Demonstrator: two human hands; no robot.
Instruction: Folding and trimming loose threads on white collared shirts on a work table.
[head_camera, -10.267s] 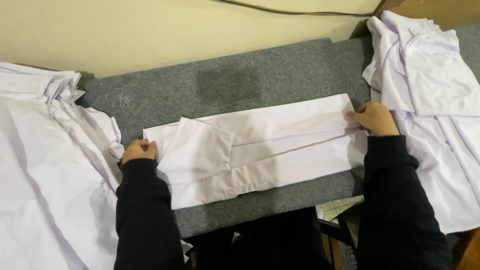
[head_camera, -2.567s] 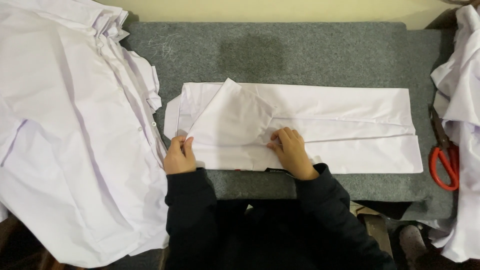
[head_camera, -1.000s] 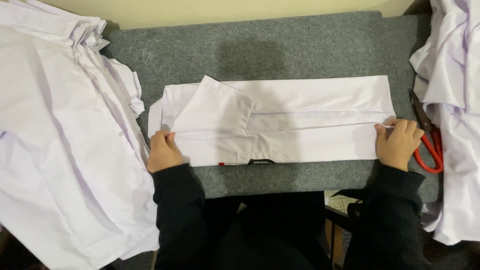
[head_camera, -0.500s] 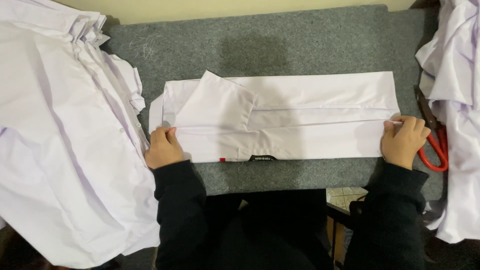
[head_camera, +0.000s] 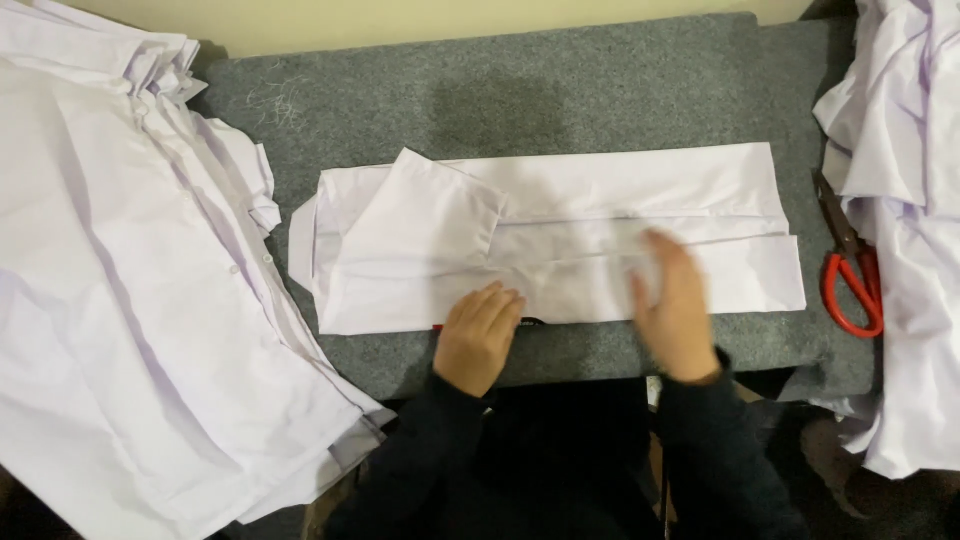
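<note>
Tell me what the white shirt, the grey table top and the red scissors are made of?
The folded white shirt looks like thin woven cloth, matte, with soft creases and sharp fold lines. The grey surface under it seems to be felt or a similar fuzzy padding, speckled and dull. The scissors have smooth red handles, probably plastic, and dark blades, likely metal, though the blades are partly hidden.

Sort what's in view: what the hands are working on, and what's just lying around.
In hand:
folded white shirt, flat on the grey mat
left hand on its near edge
right hand, blurred, over its near edge

Lying about:
white shirt heap at left
white shirt heap at right
red scissors
</note>
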